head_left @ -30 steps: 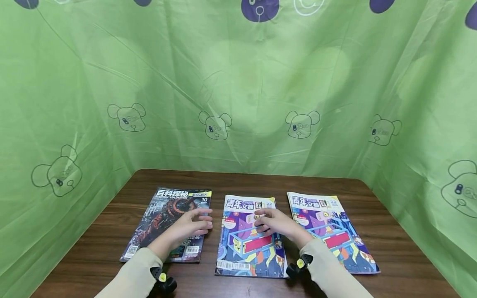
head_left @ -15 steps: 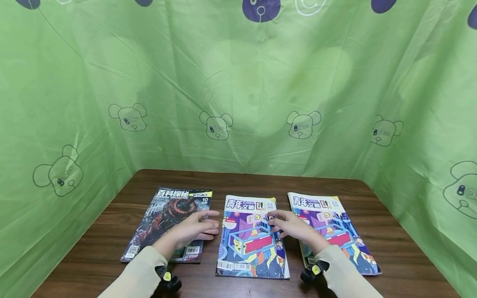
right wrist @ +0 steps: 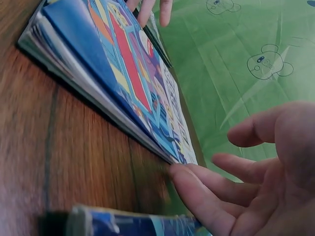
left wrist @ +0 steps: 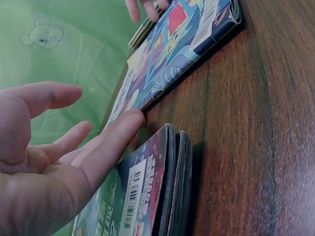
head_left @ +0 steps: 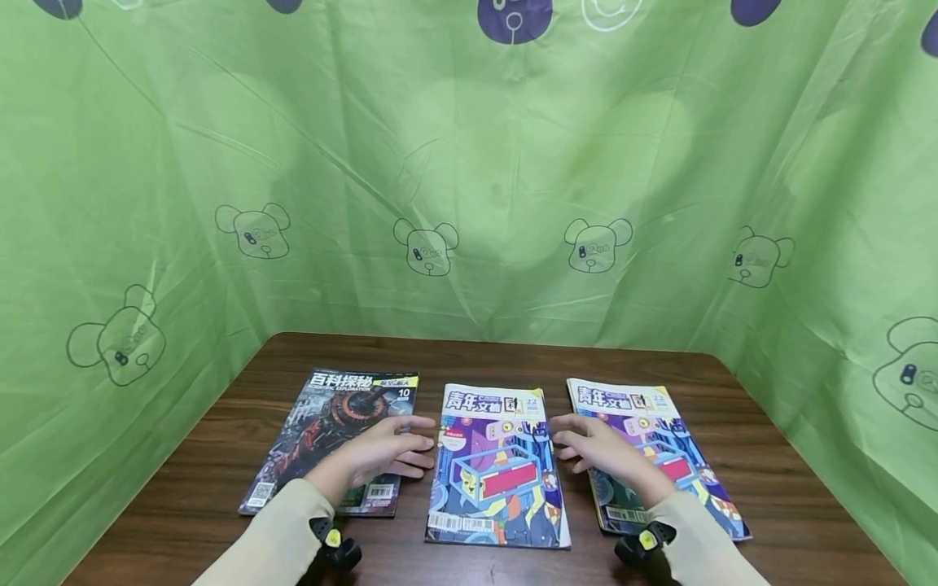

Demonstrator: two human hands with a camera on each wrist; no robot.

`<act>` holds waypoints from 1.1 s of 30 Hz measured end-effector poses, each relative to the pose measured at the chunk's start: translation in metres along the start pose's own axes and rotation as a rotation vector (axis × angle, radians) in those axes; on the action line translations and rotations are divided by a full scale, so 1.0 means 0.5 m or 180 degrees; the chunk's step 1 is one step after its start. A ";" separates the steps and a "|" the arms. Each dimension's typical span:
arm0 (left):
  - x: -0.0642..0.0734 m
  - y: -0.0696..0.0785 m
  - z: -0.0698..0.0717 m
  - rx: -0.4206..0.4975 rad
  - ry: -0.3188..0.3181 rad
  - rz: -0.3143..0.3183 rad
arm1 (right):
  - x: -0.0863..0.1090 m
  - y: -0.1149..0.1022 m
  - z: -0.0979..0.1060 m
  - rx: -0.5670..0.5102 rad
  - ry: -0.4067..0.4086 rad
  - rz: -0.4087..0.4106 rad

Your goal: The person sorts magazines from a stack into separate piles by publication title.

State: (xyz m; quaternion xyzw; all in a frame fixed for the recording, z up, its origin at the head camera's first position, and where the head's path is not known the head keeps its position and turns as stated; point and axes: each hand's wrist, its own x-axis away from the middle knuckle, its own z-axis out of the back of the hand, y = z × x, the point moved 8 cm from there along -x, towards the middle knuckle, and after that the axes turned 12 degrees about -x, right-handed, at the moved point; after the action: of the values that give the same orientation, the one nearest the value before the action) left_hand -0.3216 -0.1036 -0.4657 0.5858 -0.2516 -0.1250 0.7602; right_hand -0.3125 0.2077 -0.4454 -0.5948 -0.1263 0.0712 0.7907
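Three magazines lie flat in a row on the table. The middle magazine (head_left: 491, 476) has a purple and blue cover, and the right magazine (head_left: 663, 443) carries the same cover. A dark magazine (head_left: 333, 431) lies at the left. My left hand (head_left: 381, 452) is over the dark magazine's right side, its relaxed fingers reaching to the middle magazine's left edge. My right hand (head_left: 604, 452) hovers over the right magazine's left part, fingertips near the middle magazine's right edge. Both hands hold nothing. Whether fingertips touch the middle magazine, I cannot tell.
The brown wooden table (head_left: 484, 358) ends at a green curtain (head_left: 513, 163) printed with bear faces, which also closes in both sides. A wrist camera (head_left: 340, 553) is strapped to the left sleeve, and another camera (head_left: 637, 547) to the right.
My right hand has moved right, off the middle magazine's cover to beside its right edge. My left hand has shifted slightly right toward the middle magazine. The magazines stay in place.
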 end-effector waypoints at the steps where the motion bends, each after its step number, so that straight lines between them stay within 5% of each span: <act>1: 0.000 -0.001 0.000 0.0017 0.0002 0.0001 | 0.002 0.001 0.001 -0.0033 0.0003 -0.0022; 12: -0.012 -0.009 -0.005 0.0228 0.0113 -0.0039 | 0.008 0.009 -0.001 -0.0122 -0.0061 -0.0109; 19: -0.020 -0.005 -0.027 0.0115 0.0006 -0.0123 | 0.008 0.013 -0.001 -0.0161 -0.0063 -0.0122; 26: -0.025 -0.014 -0.061 0.0028 -0.0137 0.0011 | 0.006 0.016 -0.002 -0.0177 -0.0058 -0.0127; 33: -0.022 -0.011 -0.071 -0.0047 -0.0089 -0.0091 | 0.008 0.008 -0.008 -0.0189 -0.0099 -0.0059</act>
State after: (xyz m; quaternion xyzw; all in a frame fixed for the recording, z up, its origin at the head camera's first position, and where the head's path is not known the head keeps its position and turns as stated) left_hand -0.3117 -0.0704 -0.4801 0.5820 -0.2529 -0.1459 0.7590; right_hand -0.3073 0.2063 -0.4499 -0.6156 -0.1460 0.0694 0.7713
